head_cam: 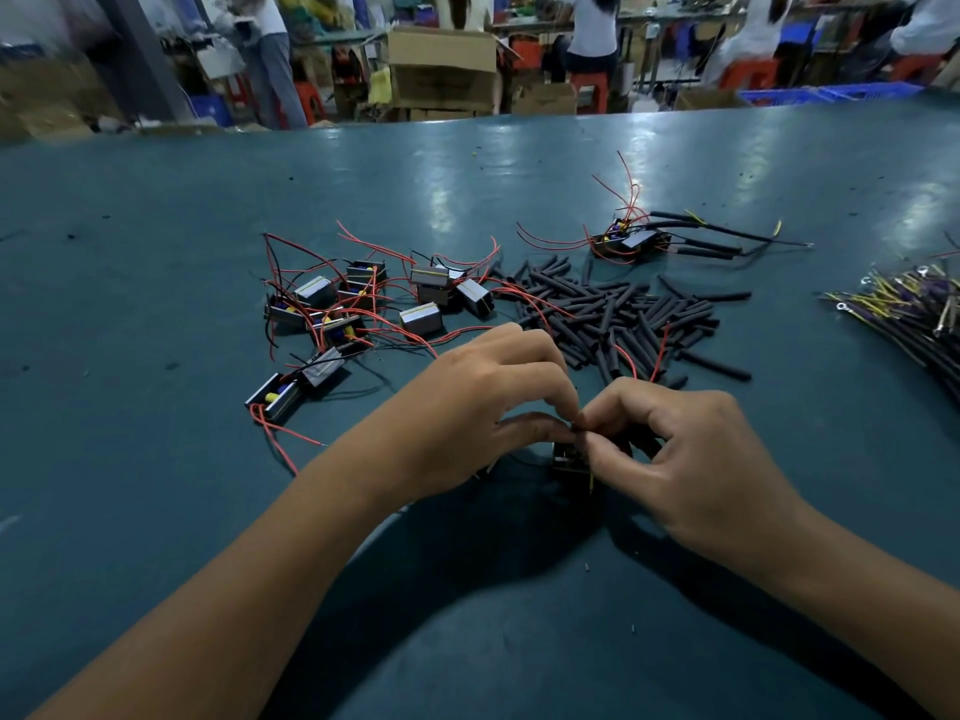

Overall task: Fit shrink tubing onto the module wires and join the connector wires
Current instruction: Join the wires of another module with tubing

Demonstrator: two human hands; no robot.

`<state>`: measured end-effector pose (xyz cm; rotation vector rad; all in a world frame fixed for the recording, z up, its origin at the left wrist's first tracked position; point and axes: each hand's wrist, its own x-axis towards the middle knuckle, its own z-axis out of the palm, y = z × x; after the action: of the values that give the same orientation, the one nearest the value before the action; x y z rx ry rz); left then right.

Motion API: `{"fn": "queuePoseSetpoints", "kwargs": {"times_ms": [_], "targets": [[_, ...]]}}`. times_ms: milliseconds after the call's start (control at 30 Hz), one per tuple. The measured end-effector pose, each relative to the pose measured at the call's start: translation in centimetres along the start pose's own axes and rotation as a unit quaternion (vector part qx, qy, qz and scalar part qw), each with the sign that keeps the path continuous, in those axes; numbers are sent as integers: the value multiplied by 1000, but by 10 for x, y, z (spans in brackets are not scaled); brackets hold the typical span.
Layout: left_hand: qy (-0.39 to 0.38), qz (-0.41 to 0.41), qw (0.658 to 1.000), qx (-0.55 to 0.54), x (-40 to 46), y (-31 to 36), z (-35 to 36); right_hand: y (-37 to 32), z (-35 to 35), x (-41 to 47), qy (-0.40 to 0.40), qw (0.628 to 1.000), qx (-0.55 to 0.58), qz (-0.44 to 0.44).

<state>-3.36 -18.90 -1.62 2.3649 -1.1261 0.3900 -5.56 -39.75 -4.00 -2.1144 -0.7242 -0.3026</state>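
My left hand and my right hand meet fingertip to fingertip over a small dark module lying on the green table. Both pinch a thin wire end at about the same spot, and a short yellow wire hangs below it. Two red wires rise behind my right hand. Most of the module is hidden by my fingers. A loose heap of black shrink tubing pieces lies just beyond my hands.
Several modules with red and black wires lie to the left. One module fitted with tubing sits further back. A bundle of connector wires with ring terminals lies at the right edge. People work at benches behind the table.
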Motion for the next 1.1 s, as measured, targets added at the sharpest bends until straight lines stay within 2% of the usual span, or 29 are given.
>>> {"fn": "queuePoseSetpoints", "kwargs": {"times_ms": [200, 500, 833, 1100], "targets": [[-19, -12, 1000, 5, -1, 1, 2, -2, -1, 0, -6, 1000, -14, -12], [-85, -135, 984, -80, -4, 8, 2, -3, -1, 0, -1, 1000, 0, -8], [-82, -282, 933, -209, -1, 13, 3, -2, 2, 0, -5, 1000, -3, -18], [-65, -298, 933, -193, -1, 18, 5, -1, 1, 1, -5, 1000, -6, -21]]}}
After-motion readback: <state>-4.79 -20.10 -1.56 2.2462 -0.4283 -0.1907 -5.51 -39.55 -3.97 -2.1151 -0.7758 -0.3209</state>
